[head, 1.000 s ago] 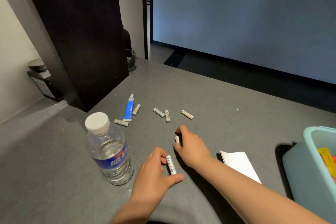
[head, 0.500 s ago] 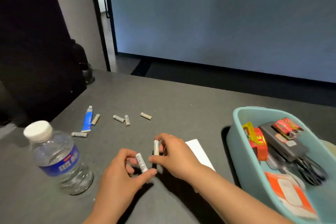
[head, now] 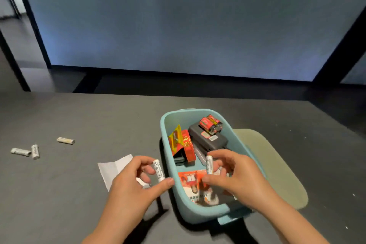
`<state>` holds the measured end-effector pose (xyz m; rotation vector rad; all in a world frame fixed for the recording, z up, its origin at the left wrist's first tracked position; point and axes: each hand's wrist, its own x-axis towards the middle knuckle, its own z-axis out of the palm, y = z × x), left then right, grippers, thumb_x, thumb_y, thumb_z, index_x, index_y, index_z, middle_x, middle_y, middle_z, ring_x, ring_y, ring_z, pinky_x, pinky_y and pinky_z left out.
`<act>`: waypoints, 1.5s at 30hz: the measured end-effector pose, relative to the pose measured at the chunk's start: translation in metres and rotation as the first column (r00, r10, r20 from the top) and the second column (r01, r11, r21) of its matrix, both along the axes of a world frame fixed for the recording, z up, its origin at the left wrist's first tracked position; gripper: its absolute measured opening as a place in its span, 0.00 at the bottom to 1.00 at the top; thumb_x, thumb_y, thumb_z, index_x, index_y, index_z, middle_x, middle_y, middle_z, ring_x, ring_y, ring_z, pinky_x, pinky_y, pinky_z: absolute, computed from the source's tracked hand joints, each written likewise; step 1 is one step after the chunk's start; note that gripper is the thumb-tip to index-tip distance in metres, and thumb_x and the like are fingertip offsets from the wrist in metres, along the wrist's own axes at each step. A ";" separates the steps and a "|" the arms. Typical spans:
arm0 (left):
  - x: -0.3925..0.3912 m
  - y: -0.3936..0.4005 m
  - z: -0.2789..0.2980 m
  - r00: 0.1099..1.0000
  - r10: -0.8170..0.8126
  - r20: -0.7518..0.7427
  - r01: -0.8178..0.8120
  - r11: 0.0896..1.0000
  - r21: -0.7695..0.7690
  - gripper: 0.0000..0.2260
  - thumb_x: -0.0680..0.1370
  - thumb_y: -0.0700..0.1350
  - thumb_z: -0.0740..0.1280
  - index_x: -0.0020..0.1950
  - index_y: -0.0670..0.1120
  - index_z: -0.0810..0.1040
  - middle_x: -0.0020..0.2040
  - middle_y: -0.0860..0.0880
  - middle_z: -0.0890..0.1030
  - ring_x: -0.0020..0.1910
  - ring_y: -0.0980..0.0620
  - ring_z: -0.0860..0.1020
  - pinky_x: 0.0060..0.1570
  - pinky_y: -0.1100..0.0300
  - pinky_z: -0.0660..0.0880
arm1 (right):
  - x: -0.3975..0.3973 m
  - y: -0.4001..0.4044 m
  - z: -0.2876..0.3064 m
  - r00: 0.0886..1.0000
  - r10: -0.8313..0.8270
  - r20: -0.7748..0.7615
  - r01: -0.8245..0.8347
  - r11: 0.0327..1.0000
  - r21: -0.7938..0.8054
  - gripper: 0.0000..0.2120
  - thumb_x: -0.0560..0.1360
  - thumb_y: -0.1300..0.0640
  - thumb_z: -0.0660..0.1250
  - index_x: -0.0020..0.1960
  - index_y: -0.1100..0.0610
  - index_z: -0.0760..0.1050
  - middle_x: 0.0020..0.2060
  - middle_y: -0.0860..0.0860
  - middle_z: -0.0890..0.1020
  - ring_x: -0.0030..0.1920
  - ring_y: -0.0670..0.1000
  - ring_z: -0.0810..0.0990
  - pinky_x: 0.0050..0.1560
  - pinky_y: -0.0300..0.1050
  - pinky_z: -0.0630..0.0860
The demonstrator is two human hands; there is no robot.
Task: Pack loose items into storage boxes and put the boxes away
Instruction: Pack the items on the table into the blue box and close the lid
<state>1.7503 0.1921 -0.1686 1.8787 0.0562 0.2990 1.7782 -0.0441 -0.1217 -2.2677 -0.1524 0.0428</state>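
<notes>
A teal storage box [head: 165,125] stands on the dark table and holds red packets, a dark grey case and an orange leaflet. My left hand [head: 130,190] pinches a white battery [head: 158,170] just left of the box's rim. My right hand [head: 235,176] holds a second white battery [head: 209,164] upright over the inside of the box. Three more white batteries [head: 65,140] lie loose on the table at the far left.
A white slip of paper [head: 114,168] lies on the table under my left hand. A pale green lid [head: 277,166] lies flat to the right of the box. The table's far edge runs across the middle, with a dark floor and a large pale screen beyond.
Both hands lifted a battery each off the table and carried them right to the teal box. The view swung right, so the water bottle and blue tube left the frame.
</notes>
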 end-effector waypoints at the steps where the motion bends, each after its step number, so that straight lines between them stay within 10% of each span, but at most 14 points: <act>1: 0.003 -0.007 -0.001 1.000 0.000 0.004 0.000 1.000 0.014 0.24 0.54 0.61 0.76 0.47 0.59 0.76 0.41 0.56 0.78 0.38 0.55 0.74 0.36 0.63 0.72 | 0.002 -0.010 -0.005 1.000 0.004 -0.009 -0.004 0.999 -0.033 0.23 0.59 0.45 0.81 0.52 0.43 0.79 0.39 0.43 0.82 0.32 0.42 0.76 0.40 0.44 0.77; 19: 0.034 -0.020 0.007 0.989 0.137 -0.048 -0.128 0.980 0.153 0.20 0.59 0.56 0.79 0.47 0.60 0.76 0.44 0.58 0.78 0.45 0.63 0.73 0.39 0.67 0.69 | 0.156 0.081 -0.011 0.918 0.396 0.031 -0.310 0.763 -0.567 0.31 0.67 0.40 0.74 0.66 0.50 0.73 0.55 0.48 0.73 0.55 0.52 0.76 0.50 0.50 0.75; 27: 0.045 -0.025 0.010 0.994 0.109 0.000 -0.107 0.976 0.191 0.19 0.60 0.56 0.79 0.47 0.62 0.75 0.40 0.56 0.76 0.43 0.57 0.74 0.40 0.64 0.71 | 0.098 0.063 -0.006 0.946 0.324 0.008 -0.323 0.941 0.099 0.11 0.71 0.43 0.70 0.46 0.49 0.82 0.39 0.48 0.85 0.40 0.46 0.82 0.45 0.49 0.79; 33: 0.056 -0.040 0.015 0.998 0.043 0.040 -0.053 0.953 0.297 0.24 0.62 0.59 0.77 0.51 0.67 0.69 0.45 0.61 0.75 0.47 0.63 0.72 0.45 0.63 0.74 | 0.090 0.056 -0.010 0.978 0.192 -0.078 -0.167 0.953 0.252 0.09 0.67 0.55 0.78 0.45 0.54 0.81 0.33 0.54 0.84 0.32 0.48 0.81 0.35 0.47 0.78; 45: 0.042 -0.021 -0.014 0.990 0.034 -0.139 0.006 0.961 0.277 0.28 0.67 0.67 0.67 0.65 0.67 0.63 0.56 0.70 0.67 0.60 0.64 0.68 0.53 0.67 0.66 | 0.168 0.099 -0.023 0.996 0.075 0.054 -0.047 0.915 -0.401 0.13 0.68 0.43 0.74 0.45 0.48 0.75 0.41 0.47 0.81 0.44 0.50 0.80 0.42 0.46 0.78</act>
